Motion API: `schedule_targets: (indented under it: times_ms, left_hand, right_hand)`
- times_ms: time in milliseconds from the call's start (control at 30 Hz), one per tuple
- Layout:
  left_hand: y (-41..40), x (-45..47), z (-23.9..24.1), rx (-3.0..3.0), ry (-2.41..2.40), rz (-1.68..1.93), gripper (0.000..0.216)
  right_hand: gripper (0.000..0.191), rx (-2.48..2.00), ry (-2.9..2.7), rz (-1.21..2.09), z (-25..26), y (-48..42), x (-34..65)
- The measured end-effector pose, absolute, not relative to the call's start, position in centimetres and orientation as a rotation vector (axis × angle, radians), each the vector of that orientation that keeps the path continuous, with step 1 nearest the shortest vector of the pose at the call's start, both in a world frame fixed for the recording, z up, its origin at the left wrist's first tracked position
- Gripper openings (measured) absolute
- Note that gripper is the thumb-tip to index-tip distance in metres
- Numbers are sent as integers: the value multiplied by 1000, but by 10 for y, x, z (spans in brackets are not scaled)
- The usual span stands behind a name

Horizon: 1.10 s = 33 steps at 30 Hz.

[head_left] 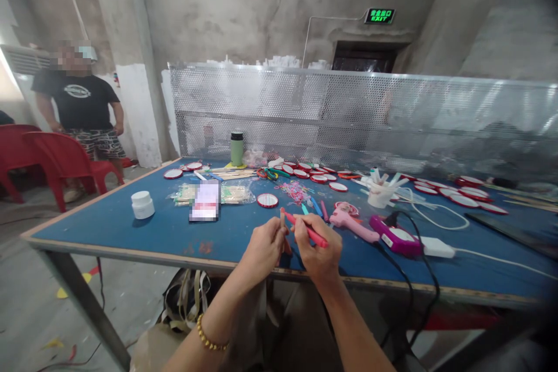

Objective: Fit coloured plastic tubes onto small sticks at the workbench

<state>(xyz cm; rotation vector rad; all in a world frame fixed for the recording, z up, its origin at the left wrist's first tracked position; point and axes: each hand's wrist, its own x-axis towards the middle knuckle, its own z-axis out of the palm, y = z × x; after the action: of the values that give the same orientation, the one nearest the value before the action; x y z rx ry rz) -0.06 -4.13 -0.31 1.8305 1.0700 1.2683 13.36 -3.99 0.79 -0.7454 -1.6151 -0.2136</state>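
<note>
My left hand [263,246], a beaded bracelet on its wrist, pinches a small, flat wooden stick [282,220] upright near the table's front edge. The top of the stick looks reddish; its lower part is hidden by my fingers. In my right hand [320,250] is a red marker pen [317,238], held like a pencil and slanted, its tip end at the stick. Whether the tip touches the wood I cannot tell. Just beyond my hands lie a round red-rimmed disc [267,201] and a pink glue gun [355,224].
The blue table [104,226] carries a white jar [142,205], a phone [204,200] on bagged sticks, a green bottle [236,149], a cup of pens [379,195] and a purple power strip [399,235] with cables. A perforated metal screen [270,104] stands behind. A person [81,102] stands at left.
</note>
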Motion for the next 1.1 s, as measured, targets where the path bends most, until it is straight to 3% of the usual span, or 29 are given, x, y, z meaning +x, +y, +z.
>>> schedule_targets:
  times_ms: [1100]
  left_hand:
    - [-40,-1,-5,1855,1037,1302,26]
  right_hand:
    - [18,-728,-1618,-210,7,-42,134]
